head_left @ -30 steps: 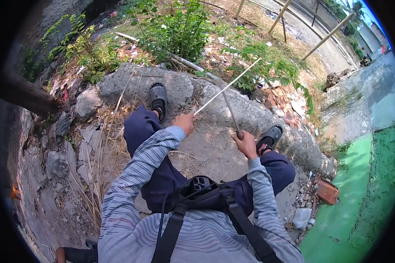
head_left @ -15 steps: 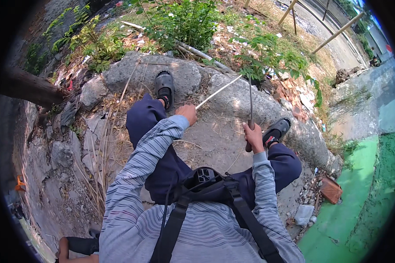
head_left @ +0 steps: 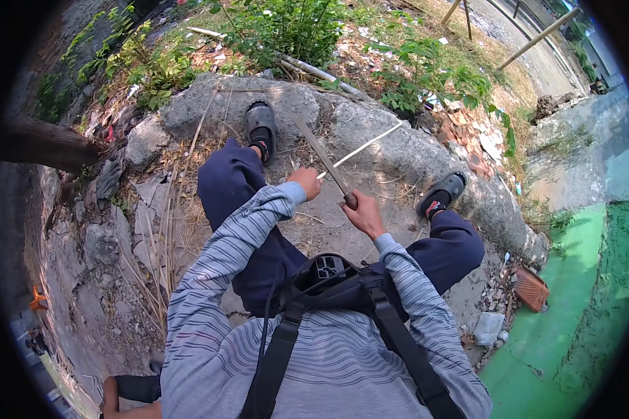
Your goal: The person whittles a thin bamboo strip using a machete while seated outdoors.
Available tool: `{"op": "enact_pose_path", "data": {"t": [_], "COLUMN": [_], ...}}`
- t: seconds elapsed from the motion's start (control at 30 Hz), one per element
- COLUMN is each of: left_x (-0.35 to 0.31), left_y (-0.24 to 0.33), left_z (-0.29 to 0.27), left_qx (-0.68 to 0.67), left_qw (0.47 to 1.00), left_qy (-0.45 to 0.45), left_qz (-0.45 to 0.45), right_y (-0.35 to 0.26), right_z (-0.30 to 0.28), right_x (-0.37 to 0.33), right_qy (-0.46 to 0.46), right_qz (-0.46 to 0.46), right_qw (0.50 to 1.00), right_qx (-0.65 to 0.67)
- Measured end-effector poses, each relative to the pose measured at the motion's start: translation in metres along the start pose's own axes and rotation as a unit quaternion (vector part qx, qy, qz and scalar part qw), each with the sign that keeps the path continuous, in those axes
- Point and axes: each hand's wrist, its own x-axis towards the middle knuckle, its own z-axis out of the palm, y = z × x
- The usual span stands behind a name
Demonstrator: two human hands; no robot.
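My left hand [head_left: 305, 183] is closed around one end of a thin pale stick [head_left: 370, 145], which slants up to the right over the ground. In my right hand [head_left: 365, 214] is the dark handle of a long, straight-bladed knife [head_left: 317, 148]. Its blade points up and to the left, crossing the stick just beyond my left fingers. Whether the blade touches the stick or passes over it, I cannot tell.
A low rough concrete ledge [head_left: 391, 149] curves in front of my feet, with leafy plants [head_left: 293, 31] behind it. Long thin strips [head_left: 166, 244] lie at my left. A reddish-brown tray-like piece [head_left: 530, 289] is at right. Another person's arm [head_left: 129, 412] shows at lower left.
My right hand has moved left, toward my left hand. The knife has swung from pointing straight ahead to slanting left across the stick. The stick's far end has shifted slightly right.
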Motion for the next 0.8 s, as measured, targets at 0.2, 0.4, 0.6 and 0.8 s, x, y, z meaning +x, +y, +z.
{"op": "enact_pose_path", "data": {"t": [0.2,0.4,0.6,0.8], "left_x": [-0.010,0.001,-0.003,-0.004], "left_y": [0.006,-0.004,0.001,0.007], "left_z": [-0.001,-0.003,-0.013,-0.021], "left_qx": [0.030,0.016,0.020,0.006], "left_qw": [0.998,0.996,0.995,0.993], "left_qy": [0.048,0.077,0.100,0.110], "left_qz": [-0.010,-0.033,-0.014,-0.036], "right_y": [0.012,0.023,0.041,0.023], "right_z": [0.003,0.005,0.007,0.003], "right_x": [0.008,0.017,0.019,0.018], "right_qy": [-0.006,0.026,0.035,0.030], "right_qz": [0.007,0.023,0.072,0.059], "right_qw": [1.000,0.999,0.995,0.994], "right_qx": [0.011,0.015,0.059,0.089]}}
